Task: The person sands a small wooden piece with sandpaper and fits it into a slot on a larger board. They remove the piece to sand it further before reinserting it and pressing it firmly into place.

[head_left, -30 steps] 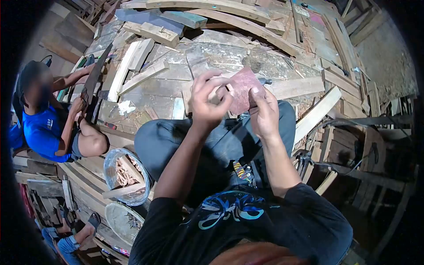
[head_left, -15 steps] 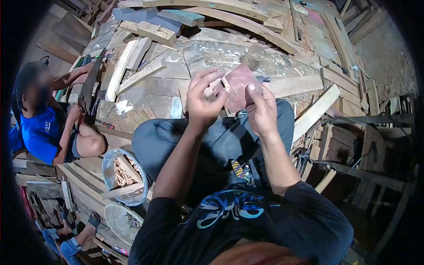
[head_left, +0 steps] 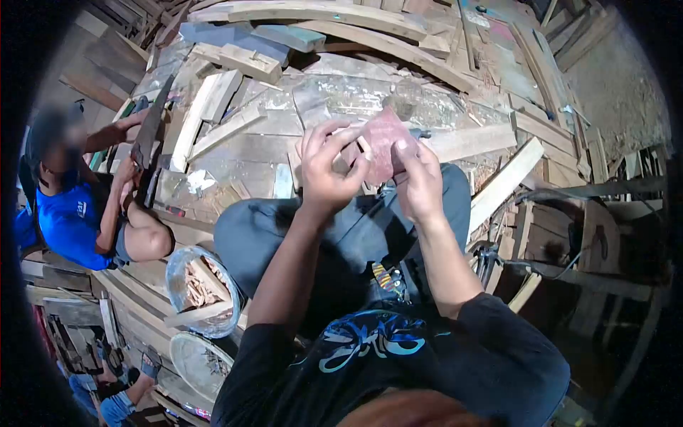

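Note:
My right hand grips a reddish sheet of sandpaper, thumb on top, and holds it above my lap. Opposite it, my left hand is curled with thumb and fingertips around a small pale wood piece. The piece lies against the sandpaper's left side, and part of it is hidden by my fingers. Both hands are raised over my crossed legs.
A bucket of wood scraps and a pale basin stand at my left. A person in a blue shirt sits nearby, handling a long dark saw-like tool. Planks and curved beams lie ahead.
The sandpaper and both hands have shifted slightly, with the sheet a little lower in view. The nearby person's long dark tool has moved a little.

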`<state>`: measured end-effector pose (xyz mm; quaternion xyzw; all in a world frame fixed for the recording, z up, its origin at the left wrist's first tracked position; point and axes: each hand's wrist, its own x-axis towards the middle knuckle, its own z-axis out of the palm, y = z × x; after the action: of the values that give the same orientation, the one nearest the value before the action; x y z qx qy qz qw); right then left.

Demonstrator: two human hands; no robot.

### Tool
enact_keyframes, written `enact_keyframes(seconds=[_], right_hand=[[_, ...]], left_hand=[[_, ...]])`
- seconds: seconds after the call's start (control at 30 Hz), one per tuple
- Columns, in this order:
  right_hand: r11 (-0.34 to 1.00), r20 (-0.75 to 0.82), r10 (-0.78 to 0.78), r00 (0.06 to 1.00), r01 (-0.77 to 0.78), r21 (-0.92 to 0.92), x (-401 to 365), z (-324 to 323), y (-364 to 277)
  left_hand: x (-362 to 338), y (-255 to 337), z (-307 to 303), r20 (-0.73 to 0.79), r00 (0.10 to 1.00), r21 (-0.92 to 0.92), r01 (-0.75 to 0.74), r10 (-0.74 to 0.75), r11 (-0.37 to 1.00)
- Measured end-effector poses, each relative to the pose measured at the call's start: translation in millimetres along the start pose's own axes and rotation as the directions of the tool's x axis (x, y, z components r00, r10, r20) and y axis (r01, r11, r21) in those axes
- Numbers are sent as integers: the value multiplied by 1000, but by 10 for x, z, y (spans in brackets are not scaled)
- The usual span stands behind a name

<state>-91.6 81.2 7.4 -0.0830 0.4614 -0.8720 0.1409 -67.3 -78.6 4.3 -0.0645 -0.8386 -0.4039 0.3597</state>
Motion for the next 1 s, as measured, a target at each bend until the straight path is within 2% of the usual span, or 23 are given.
enact_keyframes(seconds=[0.13, 0.27, 0.3, 0.37, 0.47, 0.53, 0.57, 0.67, 0.7, 0.8, 0.83, 0.93, 1.0], right_hand=[[999, 45, -39, 998, 39, -4, -19, 33, -51], [997, 9, -50, 999, 50, -57, -18, 20, -20], [999, 6, -42, 999, 42, -7, -30, 65, -31], [999, 14, -43, 999, 43, -8, -41, 73, 4], [999, 7, -44, 999, 44, -1, -34, 113, -13], [999, 13, -47, 999, 46, 7, -46, 90, -28], [993, 29, -83, 996, 86, -84, -46, 75, -43], [993, -9, -73, 997, 72, -89, -28, 18, -26], [998, -6, -66, 998, 66, -23, -43, 60, -49], [998, 18, -50, 999, 51, -36, -55, -3, 0], [998, 1, -26, 1000, 26, -66, -72, 30, -28], [995, 33, -48, 998, 51, -81, -66, 44, -9], [998, 15, -48, 999, 48, -47, -67, 56, -21]], left_hand=[[6, 7, -34, 10, 1000, -38, -4, 5, 999], [15, 9, -34, 2, 1000, -54, -14, 14, 998], [13, 21, -43, 1, 1000, -43, -14, 14, 999], [-15, -23, -12, -25, 1000, -91, -11, 8, 996], [5, 1, -55, 1, 1000, -29, -22, 22, 999], [16, -3, -57, 0, 999, -50, -36, 36, 998], [21, -7, -48, -2, 999, -61, -43, 43, 997], [8, -5, -38, 20, 999, -34, -43, 44, 998], [2, -5, -35, 10, 998, -12, -60, 60, 998], [-12, 28, -29, -16, 995, -30, -100, 100, 994], [-20, 107, -61, 26, 984, 17, -174, 174, 985], [-47, 236, -40, 69, 964, 86, -262, 256, 961], [-40, 218, -3, 41, 970, 88, -243, 240, 966]])
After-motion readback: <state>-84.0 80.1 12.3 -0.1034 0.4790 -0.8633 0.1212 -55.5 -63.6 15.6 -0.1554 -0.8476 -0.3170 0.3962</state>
